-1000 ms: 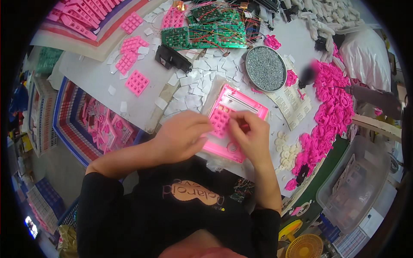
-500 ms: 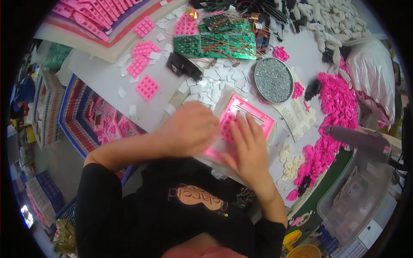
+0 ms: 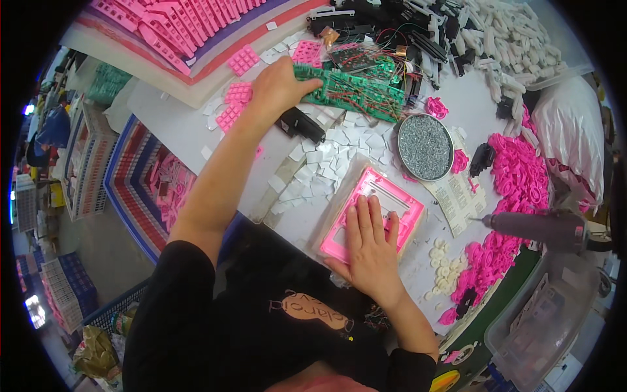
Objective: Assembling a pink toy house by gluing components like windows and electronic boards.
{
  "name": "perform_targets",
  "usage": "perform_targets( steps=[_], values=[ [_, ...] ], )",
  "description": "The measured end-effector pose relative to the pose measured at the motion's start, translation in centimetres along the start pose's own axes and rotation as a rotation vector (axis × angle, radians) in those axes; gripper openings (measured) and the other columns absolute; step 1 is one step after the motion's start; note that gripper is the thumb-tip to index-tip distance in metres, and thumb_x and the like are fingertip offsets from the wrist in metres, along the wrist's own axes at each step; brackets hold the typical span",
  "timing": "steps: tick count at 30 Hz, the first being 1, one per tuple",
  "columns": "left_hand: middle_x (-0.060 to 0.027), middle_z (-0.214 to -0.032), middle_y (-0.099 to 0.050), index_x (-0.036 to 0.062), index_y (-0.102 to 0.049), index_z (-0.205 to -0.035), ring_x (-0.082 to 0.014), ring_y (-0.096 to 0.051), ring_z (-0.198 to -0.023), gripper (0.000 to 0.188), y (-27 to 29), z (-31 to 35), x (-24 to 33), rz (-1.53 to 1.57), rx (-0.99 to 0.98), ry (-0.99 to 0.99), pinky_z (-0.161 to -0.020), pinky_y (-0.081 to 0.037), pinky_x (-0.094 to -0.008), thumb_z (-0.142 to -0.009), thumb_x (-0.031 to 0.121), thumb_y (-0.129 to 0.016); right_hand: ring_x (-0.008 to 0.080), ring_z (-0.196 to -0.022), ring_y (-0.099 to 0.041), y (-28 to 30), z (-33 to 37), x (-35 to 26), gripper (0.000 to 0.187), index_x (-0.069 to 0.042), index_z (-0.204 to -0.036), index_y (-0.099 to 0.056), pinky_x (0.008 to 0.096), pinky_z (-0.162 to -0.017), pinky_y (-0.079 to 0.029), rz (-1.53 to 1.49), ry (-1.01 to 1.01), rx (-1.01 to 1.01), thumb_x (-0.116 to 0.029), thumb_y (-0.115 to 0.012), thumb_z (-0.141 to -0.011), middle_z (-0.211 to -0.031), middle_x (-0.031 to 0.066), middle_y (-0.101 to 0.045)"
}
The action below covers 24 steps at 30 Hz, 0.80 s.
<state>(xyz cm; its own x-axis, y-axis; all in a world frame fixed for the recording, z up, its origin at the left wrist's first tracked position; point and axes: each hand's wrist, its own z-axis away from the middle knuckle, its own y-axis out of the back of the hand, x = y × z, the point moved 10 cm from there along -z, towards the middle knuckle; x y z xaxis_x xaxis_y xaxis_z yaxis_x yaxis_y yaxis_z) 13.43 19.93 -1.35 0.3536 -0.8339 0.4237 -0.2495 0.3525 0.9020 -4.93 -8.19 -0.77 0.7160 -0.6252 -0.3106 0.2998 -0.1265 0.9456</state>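
Note:
My left hand [image 3: 279, 90] reaches to the far side of the table and grips the left end of a green circuit board [image 3: 356, 95] strung with thin wires. Its thumb lies over the board's near edge. A pink plastic casing [image 3: 334, 247] with a rectangular window rests on a pad in front of me. On it lies my right hand [image 3: 373, 258], flat with fingers stretched, hiding the casing's middle. A black plastic part [image 3: 302, 125] sits just below my left hand, and pink button pads [image 3: 234, 108] lie beside my left wrist.
A round tin of small screws [image 3: 426, 147] stands right of scattered white squares [image 3: 326, 160]. A power screwdriver [image 3: 539, 230] juts in from the right over pink parts [image 3: 519, 173]. White rings [image 3: 447, 266] lie near the casing. A striped bin [image 3: 130, 189] stands at left.
My left hand has moved from beside the casing up to the circuit board and taken hold of its end; the board has tilted. My right hand stays on the casing. The whole view has shifted slightly.

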Motion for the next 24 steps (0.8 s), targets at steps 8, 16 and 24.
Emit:
perform_targets(
  steps=[8,16,24],
  values=[
    [-0.0157,-0.085,-0.066,0.0026,-0.059,-0.085,-0.0354,-0.064,-0.077,0.017,6.3,2.0,4.9,0.361,0.216,-0.227,-0.066,-0.049,-0.0431,-0.078,0.009,-0.073,0.0432,-0.144,-0.031,2.1,0.3,0.0,0.094,0.000,-0.148,-0.042,0.0637,-0.112,-0.024,-0.064,0.055,0.155,-0.055,-0.071,-0.078,-0.153,0.0257,-0.037],
    [-0.0039,-0.087,-0.060,0.0107,-0.059,-0.082,-0.0265,-0.058,-0.079,0.035,10.2,17.3,16.6,0.521,0.306,-1.139,-0.070,-0.042,-0.0394,-0.054,0.010,-0.081,0.0097,-0.097,-0.055,5.9,-3.3,4.8,0.039,-0.001,-0.123,-0.060,0.0263,-0.085,-0.046,-1.738,-0.207,0.525,-0.020,-0.069,-0.090,-0.113,0.0054,-0.063],
    [-0.0097,-0.118,-0.059,0.0047,-0.062,-0.111,-0.0236,-0.058,-0.110,0.037,9.1,17.2,10.8,0.826,-0.111,-0.569,-0.094,-0.045,-0.0378,-0.078,0.011,-0.077,0.0068,-0.079,-0.061,6.1,-1.3,8.4,0.017,-0.001,-0.110,-0.062,0.0218,-0.068,-0.050,-1.738,-0.236,0.547,-0.008,-0.065,-0.095,-0.093,0.0002,-0.066]
  ],
)
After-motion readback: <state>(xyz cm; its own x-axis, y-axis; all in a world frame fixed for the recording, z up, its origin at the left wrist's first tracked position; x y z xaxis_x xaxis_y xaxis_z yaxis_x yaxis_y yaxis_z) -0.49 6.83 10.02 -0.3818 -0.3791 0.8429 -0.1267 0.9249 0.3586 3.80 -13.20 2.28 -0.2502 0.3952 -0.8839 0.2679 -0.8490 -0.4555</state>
